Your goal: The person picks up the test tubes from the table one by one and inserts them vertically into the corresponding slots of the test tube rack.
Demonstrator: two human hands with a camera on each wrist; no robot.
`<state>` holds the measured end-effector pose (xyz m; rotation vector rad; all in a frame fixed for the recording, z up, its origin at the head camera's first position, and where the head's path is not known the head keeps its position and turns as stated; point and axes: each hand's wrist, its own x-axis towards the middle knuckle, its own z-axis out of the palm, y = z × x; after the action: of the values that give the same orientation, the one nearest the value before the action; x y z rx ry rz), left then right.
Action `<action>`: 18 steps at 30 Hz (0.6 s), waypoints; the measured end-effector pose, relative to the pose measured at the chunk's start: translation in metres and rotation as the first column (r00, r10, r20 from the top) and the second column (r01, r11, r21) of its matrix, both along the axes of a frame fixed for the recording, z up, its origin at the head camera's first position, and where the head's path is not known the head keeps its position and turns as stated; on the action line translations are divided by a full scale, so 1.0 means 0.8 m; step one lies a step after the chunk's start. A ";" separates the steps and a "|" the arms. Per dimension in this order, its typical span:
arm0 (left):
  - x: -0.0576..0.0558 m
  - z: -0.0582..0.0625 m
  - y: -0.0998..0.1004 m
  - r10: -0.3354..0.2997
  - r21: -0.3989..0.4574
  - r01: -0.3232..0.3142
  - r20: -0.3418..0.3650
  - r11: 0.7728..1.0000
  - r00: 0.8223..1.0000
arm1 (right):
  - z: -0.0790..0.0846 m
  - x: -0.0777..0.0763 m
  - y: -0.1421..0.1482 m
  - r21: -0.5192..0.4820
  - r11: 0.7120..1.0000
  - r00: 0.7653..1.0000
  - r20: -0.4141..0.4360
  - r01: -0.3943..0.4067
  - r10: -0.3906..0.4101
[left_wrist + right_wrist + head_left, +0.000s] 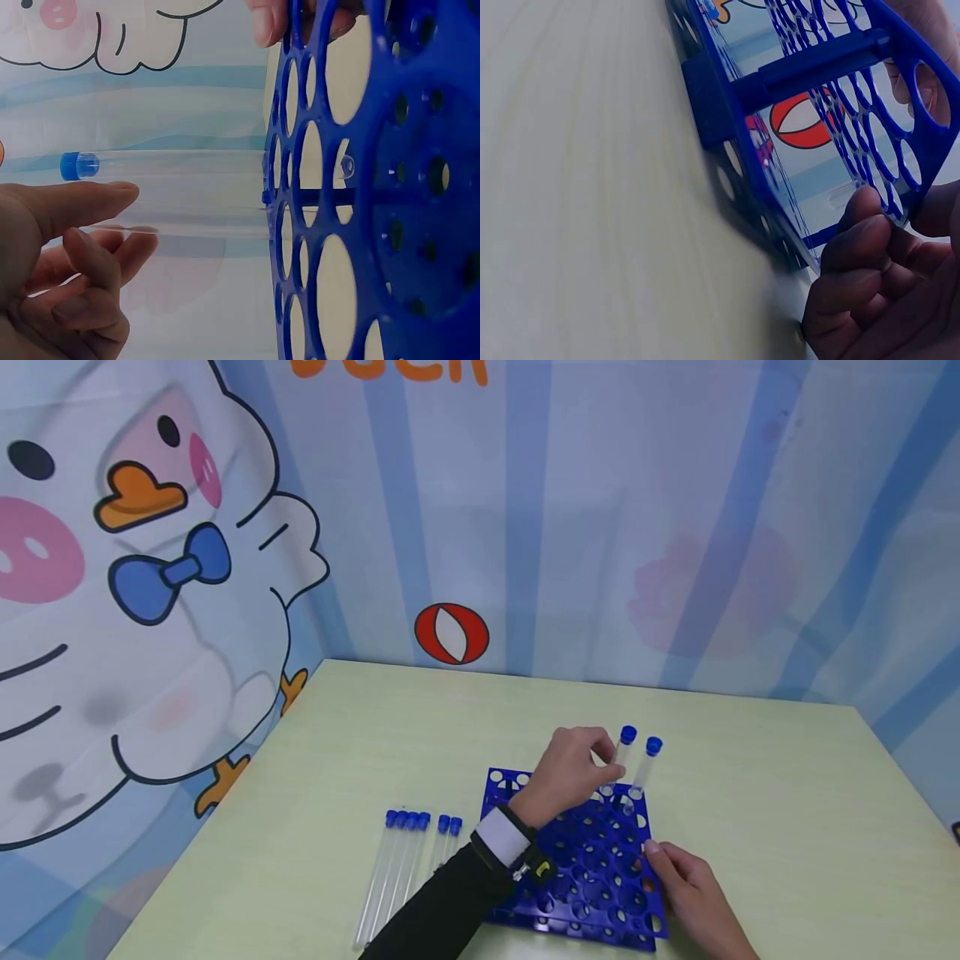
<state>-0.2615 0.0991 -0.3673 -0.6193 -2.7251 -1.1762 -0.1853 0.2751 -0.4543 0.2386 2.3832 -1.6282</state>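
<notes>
Left hand (572, 767) pinching a blue-capped tube (624, 747) at far right corner of the blue rack (566, 928) (a second tube (653, 748) just beside), right hand (692, 887) gripping the rack's edge, more tubes (396, 868) on the counter (780, 802)

left fingers (139, 249) pinch 1 clear tube (202, 223); 1 blue-capped tube (180, 166) sits in the blue rack (366, 157).

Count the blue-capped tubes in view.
8: four tubes and two more tubes left of the rack, one tube in the left hand, another tube in the rack beside it. The left sleeve may hide others.
</notes>
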 end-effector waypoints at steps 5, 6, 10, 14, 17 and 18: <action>0.000 -0.006 0.003 0.026 -0.040 -0.024 0.046 0.999 0.999 | -0.001 0.000 0.000 0.004 1.000 1.000 -0.003 -0.002 0.002; -0.001 -0.007 0.004 0.031 -0.046 -0.028 0.055 0.999 0.998 | -0.001 0.000 0.000 0.002 1.000 1.000 -0.001 -0.003 0.003; -0.002 -0.013 0.004 0.044 -0.049 -0.039 0.088 0.998 0.995 | -0.001 0.000 0.000 0.002 1.000 1.000 -0.001 -0.006 0.006; -0.003 -0.017 0.004 0.045 -0.035 -0.042 0.100 0.999 0.994 | -0.001 0.000 0.001 0.004 1.000 1.000 -0.007 -0.007 0.007; -0.004 -0.019 0.004 0.047 -0.030 -0.044 0.103 0.999 0.994 | -0.003 0.000 0.002 0.003 1.000 1.000 -0.014 -0.010 0.010; -0.004 -0.019 0.005 0.046 -0.027 -0.044 0.106 0.999 0.993 | -0.003 0.001 0.002 0.001 1.000 1.000 -0.014 -0.010 0.010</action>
<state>-0.2644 0.1028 -0.3823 -0.5090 -2.8301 -1.2001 -0.1849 0.2763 -0.4565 0.2161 2.3914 -1.6293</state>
